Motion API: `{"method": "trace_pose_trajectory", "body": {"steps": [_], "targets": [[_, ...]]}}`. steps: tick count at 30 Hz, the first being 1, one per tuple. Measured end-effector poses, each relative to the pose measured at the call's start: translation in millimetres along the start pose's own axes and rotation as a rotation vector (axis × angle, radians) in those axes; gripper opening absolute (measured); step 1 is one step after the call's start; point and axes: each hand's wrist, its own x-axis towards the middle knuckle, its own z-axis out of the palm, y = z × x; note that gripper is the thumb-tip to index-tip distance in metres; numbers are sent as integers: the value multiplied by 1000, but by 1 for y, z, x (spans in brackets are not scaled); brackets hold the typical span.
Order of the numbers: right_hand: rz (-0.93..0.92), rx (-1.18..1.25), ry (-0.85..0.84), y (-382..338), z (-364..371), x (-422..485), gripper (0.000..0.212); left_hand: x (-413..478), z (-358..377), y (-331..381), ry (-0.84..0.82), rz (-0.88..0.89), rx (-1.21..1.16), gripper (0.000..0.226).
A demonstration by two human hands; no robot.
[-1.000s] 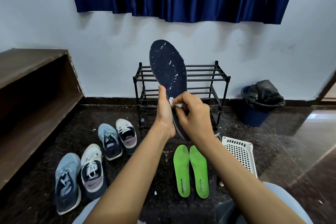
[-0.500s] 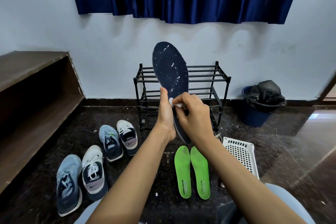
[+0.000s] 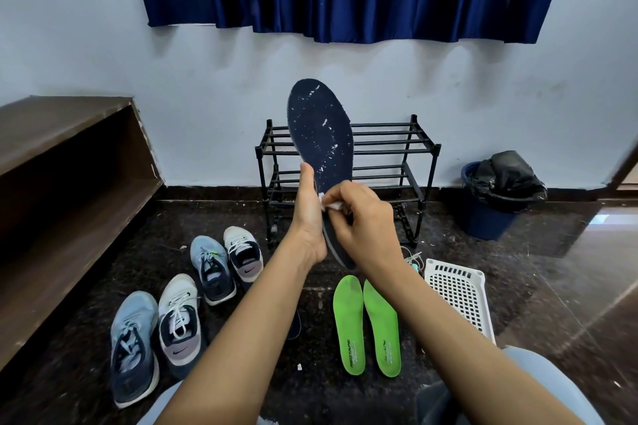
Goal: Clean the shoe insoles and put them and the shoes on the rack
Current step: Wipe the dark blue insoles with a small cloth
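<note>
The left hand (image 3: 308, 217) grips the navy insole (image 3: 321, 134) near its heel, upright before the rack (image 3: 386, 141); the right hand (image 3: 364, 222) pinches a white wipe (image 3: 333, 206) against it. Likely risk: the unsupported toe end may flex away under rubbing, so its white specks stay

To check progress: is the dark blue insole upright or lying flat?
Upright: the left hand grips the dark blue insole, toe end up, in front of the rack.
</note>
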Motion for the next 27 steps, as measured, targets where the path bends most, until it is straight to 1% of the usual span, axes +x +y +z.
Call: {"method": "trace_pose_trajectory", "body": {"steps": [2,4,7,10,16,18,22,24,27], "targets": [[22,1,61,1,-4,5,19,-2,7,-6,-20,-29,-10,65],[53,23,102,1,-6,7,19,-2,11,-8,-34,-56,-5,64],[65,19,67,-4,-3,0,20,1,6,-2,-37,-61,32,71],[66,46,35,-7,3,-5,20,1,0,5,-33,-74,8,82],[44,38,-25,-8,4,-10,19,6,-6,13,-19,-38,-68,81],[45,21,-13,-6,3,-6,20,5,-5,9,-16,-37,-46,79],[93,9,56,1,-5,6,19,3,6,-3,-10,-75,-16,66],[96,5,69,1,-6,6,18,1,11,-5,-28,-98,-11,66],[67,-6,43,-1,-4,0,20,2,7,-1,-16,-65,-16,68]]}}
